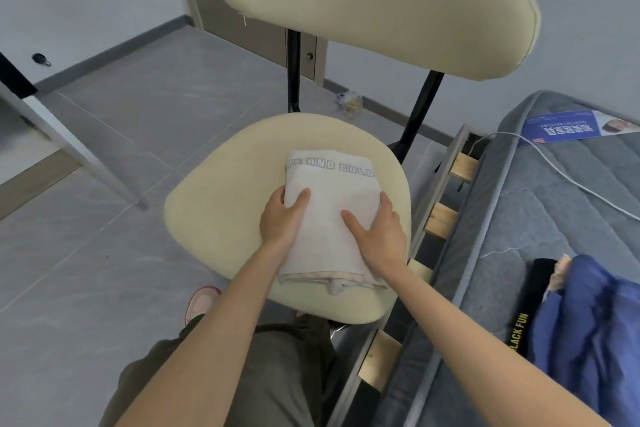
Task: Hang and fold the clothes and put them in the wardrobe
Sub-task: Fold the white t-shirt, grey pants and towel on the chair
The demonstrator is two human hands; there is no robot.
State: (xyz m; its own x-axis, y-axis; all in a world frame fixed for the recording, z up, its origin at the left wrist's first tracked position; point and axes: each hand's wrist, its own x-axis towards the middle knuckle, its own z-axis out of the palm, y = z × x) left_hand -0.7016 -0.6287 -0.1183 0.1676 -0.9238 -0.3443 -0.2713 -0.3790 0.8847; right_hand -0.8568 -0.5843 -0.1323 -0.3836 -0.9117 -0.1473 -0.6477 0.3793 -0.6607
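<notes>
Folding step: judged all but done; the garment (pixel 332 191) is a compact white rectangle and looks ready to be lifted.
Head view, garment: lies flat on the seat (pixel 214 211) of a cream chair, grey lettering across its far edge, loose hems at the near edge by the seat's front.
Left hand (pixel 280 218): at the garment's left edge, thumb (pixel 300 199) flat on top, fingers curled over the side; their tips are hidden, so whether they reach under the cloth cannot be told.
Right hand (pixel 381 236): at the right edge, mirrored; thumb (pixel 351 220) on top, fingers wrapped down the side, clamping the fold.
Bed (pixel 519 218): just beside the chair on the right; a blue garment (pixel 595 322) is heaped there, touching a black item (pixel 540 281).
Wardrobe: not identifiable in view.
Progress: one piece folded; the heap on the bed suggests more to do.
Next move: probably lifting the stack level with both hands, keeping even pressure on both sides so the layers do not slide apart or sag in the middle, then carrying it to a wardrobe shelf.
</notes>
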